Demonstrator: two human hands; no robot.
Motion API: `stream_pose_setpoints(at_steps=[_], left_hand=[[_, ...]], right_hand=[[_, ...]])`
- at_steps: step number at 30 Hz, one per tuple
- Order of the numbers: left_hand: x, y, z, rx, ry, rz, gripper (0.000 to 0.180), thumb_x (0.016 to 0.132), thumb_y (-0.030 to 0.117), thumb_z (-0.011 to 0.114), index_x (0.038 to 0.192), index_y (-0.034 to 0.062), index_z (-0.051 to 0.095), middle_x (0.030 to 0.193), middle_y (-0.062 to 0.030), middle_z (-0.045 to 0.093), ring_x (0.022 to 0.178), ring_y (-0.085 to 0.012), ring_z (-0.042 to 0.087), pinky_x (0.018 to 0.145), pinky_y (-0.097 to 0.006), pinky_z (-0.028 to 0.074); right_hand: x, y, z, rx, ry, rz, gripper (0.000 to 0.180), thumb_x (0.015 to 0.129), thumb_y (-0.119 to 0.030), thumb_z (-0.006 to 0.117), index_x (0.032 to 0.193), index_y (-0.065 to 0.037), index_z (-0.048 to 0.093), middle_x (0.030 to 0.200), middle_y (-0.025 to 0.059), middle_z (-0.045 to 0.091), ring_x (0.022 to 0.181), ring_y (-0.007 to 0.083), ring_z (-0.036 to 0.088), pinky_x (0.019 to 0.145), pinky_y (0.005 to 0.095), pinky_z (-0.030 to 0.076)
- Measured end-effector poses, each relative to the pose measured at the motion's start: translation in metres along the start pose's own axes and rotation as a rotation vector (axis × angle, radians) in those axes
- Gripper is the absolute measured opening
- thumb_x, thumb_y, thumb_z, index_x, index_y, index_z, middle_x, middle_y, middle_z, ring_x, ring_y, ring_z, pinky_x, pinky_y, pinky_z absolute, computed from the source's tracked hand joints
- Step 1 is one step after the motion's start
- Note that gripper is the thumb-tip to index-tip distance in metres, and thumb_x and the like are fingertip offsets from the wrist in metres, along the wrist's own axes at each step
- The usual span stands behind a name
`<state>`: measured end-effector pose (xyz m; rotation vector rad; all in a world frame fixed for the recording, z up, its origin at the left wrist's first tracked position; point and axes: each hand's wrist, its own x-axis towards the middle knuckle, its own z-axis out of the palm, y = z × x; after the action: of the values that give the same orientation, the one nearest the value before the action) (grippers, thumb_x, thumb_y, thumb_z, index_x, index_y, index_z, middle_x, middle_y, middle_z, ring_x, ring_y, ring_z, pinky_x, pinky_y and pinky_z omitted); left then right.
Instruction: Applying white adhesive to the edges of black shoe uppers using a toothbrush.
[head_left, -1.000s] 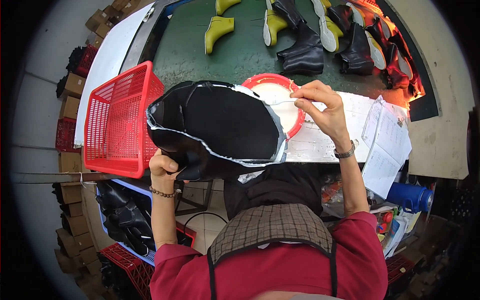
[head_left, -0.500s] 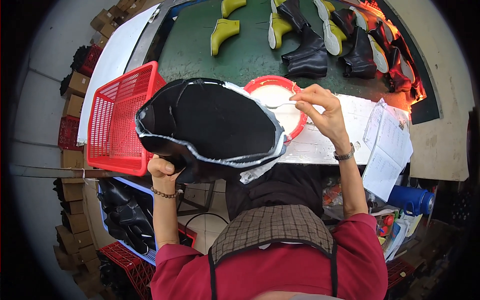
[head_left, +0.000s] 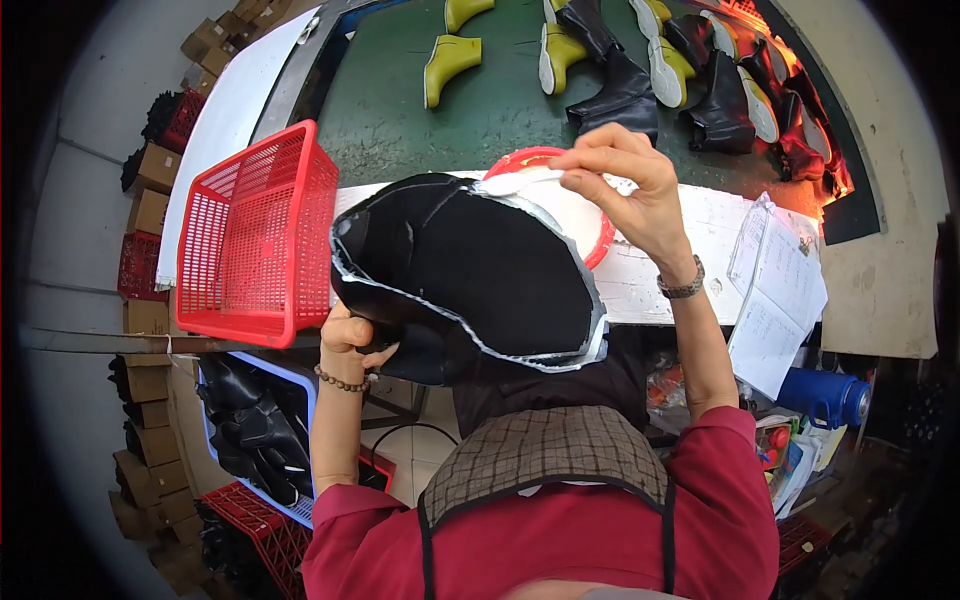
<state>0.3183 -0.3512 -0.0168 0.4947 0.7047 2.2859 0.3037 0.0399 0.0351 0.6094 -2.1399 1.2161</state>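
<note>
My left hand (head_left: 347,335) grips a black boot upper (head_left: 480,270) from below, its wide underside facing up. White paste coats much of the upper's rim. Pinched between the thumb and fingers of my right hand (head_left: 630,185) is a small white-coated brush (head_left: 520,181). Its tip touches the far edge of the upper. Behind that edge stands a red bowl (head_left: 603,250) of white paste, partly covered by the upper and my right hand.
A red plastic basket (head_left: 300,230) stands left of the upper. Yellow boots (head_left: 452,65) and black boots (head_left: 720,110) lie on the green surface (head_left: 390,130). Written sheets (head_left: 770,300) hang over the bench at right, above a blue flask (head_left: 822,398). A blue-rimmed crate (head_left: 208,430) holds black uppers.
The upper has shifted right and turned a little in my left hand. My right hand has brought the brush from over the bowl up and left onto the upper's far edge.
</note>
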Motion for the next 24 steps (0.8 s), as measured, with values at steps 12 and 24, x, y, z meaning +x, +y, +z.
stream_pose_setpoints(at_steps=[12,24], left_hand=[[0.019,0.0,0.031,0.031,0.144,-0.205,0.066,0.087,0.014,0.075,0.139,-0.0119,0.043,0.113,-0.0262,0.068,0.04,-0.0149,0.047,0.031,-0.025,0.032],[0.016,-0.034,0.0,-0.17,0.054,-0.455,0.067,0.089,0.015,0.069,0.142,-0.0121,0.038,0.115,-0.0295,0.063,0.037,-0.0134,0.044,0.029,-0.023,0.029]], right_hand=[[0.002,-0.003,-0.013,-0.053,-0.1,0.047,0.011,0.086,-0.012,0.079,0.097,-0.01,0.081,0.086,0.0007,0.072,0.081,0.0128,0.062,0.084,0.0302,0.037],[0.066,0.004,0.002,0.021,-0.378,-0.277,0.012,0.085,-0.017,0.081,0.096,-0.013,0.081,0.091,-0.0004,0.069,0.089,0.0143,0.061,0.089,0.0322,0.036]])
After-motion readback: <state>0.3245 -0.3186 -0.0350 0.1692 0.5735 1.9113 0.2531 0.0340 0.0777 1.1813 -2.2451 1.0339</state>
